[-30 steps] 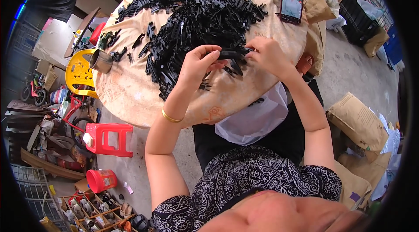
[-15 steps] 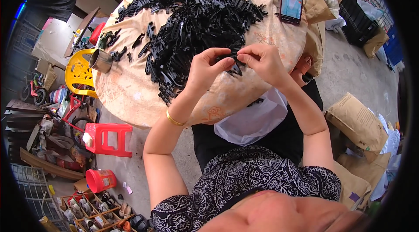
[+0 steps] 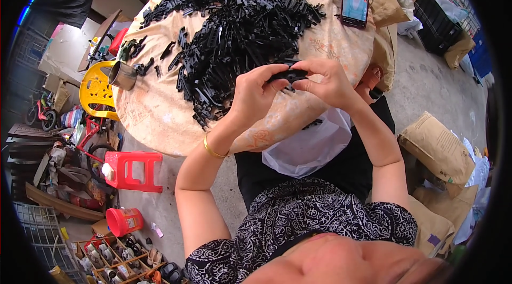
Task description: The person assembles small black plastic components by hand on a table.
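Between both hands, just above the near edge of the pile, is a slim black plastic clip-like piece [image 3: 291, 75]. My left hand [image 3: 254, 92], with a gold bangle on its wrist, pinches one end of it between thumb and fingers. Its other end sits in the pinch of my right hand [image 3: 330, 85]. Fingers cover both ends, so its exact kind cannot be told. Beyond the hands spreads a large heap of similar black pieces [image 3: 240, 28]. They lie on a round table with a peach patterned cloth [image 3: 152, 118].
A phone [image 3: 354, 0] leans against a cup at the table's far right. A metal cup [image 3: 122, 75] stands at the left edge. A white plastic bag [image 3: 309, 150] hangs over my lap. Red stool [image 3: 133, 171], red bucket [image 3: 125, 221] and paper sacks [image 3: 436, 148] surround me.
Both hands have come slightly nearer to me and turned. The black piece between them now shows more broadly, where before it was mostly hidden by the fingers.
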Tool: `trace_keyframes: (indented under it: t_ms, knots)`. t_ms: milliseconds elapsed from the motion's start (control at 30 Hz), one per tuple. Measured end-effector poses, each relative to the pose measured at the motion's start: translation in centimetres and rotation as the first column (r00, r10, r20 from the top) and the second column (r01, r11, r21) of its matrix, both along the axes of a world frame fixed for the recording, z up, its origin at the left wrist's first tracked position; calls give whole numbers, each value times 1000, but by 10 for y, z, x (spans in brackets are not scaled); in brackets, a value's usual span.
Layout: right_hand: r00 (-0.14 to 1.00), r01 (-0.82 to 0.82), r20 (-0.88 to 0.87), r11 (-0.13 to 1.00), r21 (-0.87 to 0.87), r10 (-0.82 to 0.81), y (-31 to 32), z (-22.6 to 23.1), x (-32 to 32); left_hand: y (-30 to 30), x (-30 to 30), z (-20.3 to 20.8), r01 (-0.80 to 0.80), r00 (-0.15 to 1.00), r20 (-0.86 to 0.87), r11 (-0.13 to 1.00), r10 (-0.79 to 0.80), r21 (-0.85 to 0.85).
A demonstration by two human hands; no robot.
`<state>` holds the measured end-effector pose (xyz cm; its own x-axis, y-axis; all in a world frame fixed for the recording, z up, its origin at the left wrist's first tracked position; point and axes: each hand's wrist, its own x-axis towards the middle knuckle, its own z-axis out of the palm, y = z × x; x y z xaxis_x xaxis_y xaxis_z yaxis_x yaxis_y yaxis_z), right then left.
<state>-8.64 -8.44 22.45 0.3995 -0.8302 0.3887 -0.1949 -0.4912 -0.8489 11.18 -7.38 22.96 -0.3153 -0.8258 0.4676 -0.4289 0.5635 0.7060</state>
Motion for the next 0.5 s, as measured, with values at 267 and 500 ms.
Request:
trace_keyframes:
  t_ms: [267,500]
  knots:
    - [992,90,97,993,-77,-82,-1,-14,-1,-2,-4,0,38,995,-99,988,-23,150]
    - [995,-64,-62,988,141,73,14,-2,-28,-5,2,8,290,956,-48,910,-289,297]
